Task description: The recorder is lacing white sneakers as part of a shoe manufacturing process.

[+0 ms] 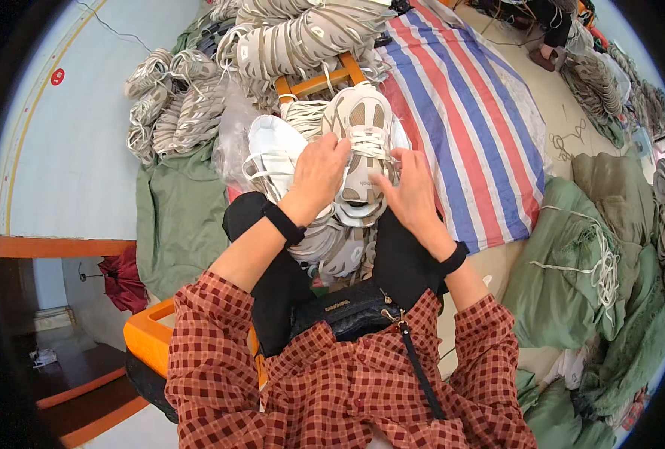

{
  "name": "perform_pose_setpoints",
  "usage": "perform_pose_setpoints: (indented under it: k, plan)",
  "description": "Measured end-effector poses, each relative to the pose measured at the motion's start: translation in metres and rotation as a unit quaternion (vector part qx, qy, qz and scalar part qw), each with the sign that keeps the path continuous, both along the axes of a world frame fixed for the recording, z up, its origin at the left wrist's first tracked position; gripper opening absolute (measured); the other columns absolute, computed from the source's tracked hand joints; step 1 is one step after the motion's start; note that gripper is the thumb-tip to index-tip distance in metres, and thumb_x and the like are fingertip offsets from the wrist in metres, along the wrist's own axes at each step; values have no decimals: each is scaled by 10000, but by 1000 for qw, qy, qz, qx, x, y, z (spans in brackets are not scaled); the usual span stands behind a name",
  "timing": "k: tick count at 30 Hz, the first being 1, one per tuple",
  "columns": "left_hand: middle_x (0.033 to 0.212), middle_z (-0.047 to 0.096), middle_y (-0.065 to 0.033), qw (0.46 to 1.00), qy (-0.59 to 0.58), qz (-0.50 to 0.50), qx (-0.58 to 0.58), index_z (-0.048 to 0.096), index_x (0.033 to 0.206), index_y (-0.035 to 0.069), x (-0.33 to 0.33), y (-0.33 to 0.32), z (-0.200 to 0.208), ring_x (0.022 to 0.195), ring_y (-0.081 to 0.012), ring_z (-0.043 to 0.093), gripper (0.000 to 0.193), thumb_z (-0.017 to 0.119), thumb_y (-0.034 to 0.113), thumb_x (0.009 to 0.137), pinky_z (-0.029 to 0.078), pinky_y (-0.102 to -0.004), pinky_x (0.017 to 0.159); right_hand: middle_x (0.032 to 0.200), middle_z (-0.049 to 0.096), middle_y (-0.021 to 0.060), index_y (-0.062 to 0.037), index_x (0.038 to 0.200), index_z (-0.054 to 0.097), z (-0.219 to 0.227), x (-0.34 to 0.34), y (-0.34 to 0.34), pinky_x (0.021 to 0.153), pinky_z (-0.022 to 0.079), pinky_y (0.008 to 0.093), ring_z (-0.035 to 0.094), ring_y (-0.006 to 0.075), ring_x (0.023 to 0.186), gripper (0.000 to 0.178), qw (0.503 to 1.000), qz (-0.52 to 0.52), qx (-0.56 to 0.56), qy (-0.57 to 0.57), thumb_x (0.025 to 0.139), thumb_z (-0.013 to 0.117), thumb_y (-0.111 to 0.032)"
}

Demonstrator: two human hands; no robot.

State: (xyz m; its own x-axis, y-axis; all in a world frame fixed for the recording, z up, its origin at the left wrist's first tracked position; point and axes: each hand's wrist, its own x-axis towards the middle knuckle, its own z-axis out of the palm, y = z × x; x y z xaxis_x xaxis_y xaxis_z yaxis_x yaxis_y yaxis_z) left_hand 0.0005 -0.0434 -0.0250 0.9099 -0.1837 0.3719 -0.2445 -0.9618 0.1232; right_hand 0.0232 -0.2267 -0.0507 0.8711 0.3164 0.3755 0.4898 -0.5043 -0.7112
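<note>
Ahead of me a big heap of pale shoe uppers (272, 45) rests on an orange wooden frame (321, 81). To its right my view takes in a tarp striped red, white and blue (467, 120), spread flat on the floor. Green sacks (587, 269) bulge along the tarp's right edge, one tied with white cord, and another green sack (175, 217) slumps at my left. An orange crate (149, 337) sits by my left hip.

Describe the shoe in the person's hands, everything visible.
The shoe is a cream and beige sneaker with mesh-looking panels and pale laces. It lies top up on the lap, toe pointing away, over other pale shoes. The left hand rests on its left side; the right hand fingers the laces at its right.
</note>
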Motion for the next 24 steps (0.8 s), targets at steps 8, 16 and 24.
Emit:
perform_pose_setpoints:
  k: [8,16,24]
  plan:
    - [881,540,-163,979,71,-1,-193,526,895,42,9,13,-10,766,-365,572,179,607,66,738,464,-438,653,940,537,201,6,1068,519,-10,-11,-5,701,469,444,566,380,830,299,999,-20,-43,16,804,615,-97]
    - [878,545,-152,988,57,110,-90,521,923,24,-20,-5,10,737,-371,600,244,664,127,755,493,-434,642,896,553,161,-29,1003,569,-6,-3,-1,668,477,434,582,354,802,222,995,-13,-98,-28,783,575,-59]
    - [1058,591,-187,999,19,4,41,506,1146,-23,-9,-16,-30,957,-316,597,366,499,24,783,491,-404,790,745,607,86,-101,825,629,0,4,0,650,448,416,586,254,786,135,935,-36,-282,-212,711,562,-130]
